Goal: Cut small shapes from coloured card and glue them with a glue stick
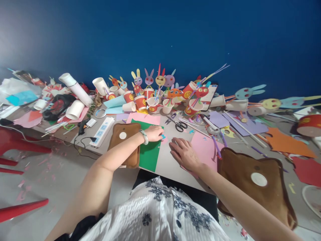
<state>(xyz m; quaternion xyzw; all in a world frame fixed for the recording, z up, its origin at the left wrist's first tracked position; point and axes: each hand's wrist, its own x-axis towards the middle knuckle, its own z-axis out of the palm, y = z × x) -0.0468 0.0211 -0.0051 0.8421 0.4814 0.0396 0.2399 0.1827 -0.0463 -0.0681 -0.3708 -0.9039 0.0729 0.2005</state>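
Observation:
My left hand (153, 133), with a pale bangle at the wrist, rests over the green sheet (149, 155) near its right edge. Its fingers are closed together beside small blue paper bits (163, 136); what they grip, if anything, is too small to name. My right hand (185, 154) lies palm down on the table, fingers spread, holding nothing. A pink sheet (204, 150) is just right of it. Black-handled scissors (181, 126) lie on the table beyond my hands.
Paper cups with rabbit-faced cutouts (149, 80) line the blue wall. Brown cushions (253, 180) flank the work area. A power strip (102, 132) sits at the left, orange paper (288, 142) and red paper (307, 170) at the right. A red stool (22, 142) stands at far left.

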